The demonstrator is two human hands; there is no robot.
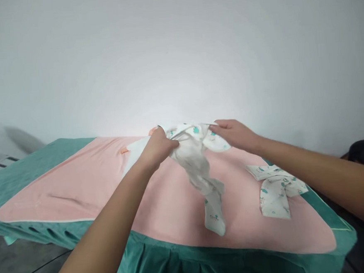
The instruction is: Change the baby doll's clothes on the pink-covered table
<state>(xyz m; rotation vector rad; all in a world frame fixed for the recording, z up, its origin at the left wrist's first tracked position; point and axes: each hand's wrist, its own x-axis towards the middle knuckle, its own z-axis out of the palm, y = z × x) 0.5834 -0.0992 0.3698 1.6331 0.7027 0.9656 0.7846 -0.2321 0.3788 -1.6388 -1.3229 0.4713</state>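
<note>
A white baby garment with a green print (199, 164) hangs stretched between my two hands above a pink cloth. My left hand (159, 148) pinches its left edge, thumb pressed against the fabric. At the opposite edge, my right hand (236, 134) grips the garment between thumb and fingers. One part of the garment dangles low and twisted toward the front of the pink cloth (169, 216). A second white printed garment (276, 190) lies folded on the right part of the cloth, below my right forearm.
Green fabric (166, 262) covers the table under the pink cloth. Behind my left hand lies a white item (136, 150) with orange parts. A pale wall (176, 58) rises behind the table. A black cable (41, 267) runs across the floor.
</note>
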